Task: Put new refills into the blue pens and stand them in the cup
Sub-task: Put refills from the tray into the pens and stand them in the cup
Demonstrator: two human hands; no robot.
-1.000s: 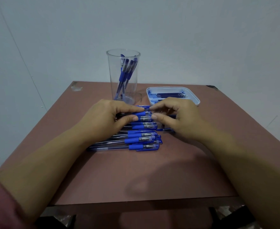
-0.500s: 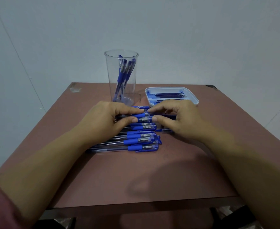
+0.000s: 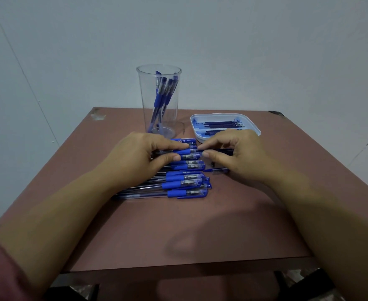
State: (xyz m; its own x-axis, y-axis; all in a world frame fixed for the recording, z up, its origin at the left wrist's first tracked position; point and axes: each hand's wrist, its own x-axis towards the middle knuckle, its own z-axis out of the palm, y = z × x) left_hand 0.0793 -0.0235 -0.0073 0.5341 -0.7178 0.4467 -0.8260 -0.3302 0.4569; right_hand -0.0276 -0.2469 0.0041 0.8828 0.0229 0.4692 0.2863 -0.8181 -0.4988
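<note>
1. My left hand pinches a blue-gripped pen above the pile of pens; my right hand pinches its dark end.
2. Behind, on the brown worktop: a clear cup with standing pens, and a white tray of refills.

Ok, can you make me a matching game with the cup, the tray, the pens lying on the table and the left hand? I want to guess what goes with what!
Things:
1. clear cup
2. white tray
3. row of blue pens
4. left hand

Matches:
A. holds loose refills
B. pinches the blue grip of one pen
C. lies flat on the brown table
D. has a few pens leaning inside

Pairs: 1-D, 2-A, 3-C, 4-B.
</note>
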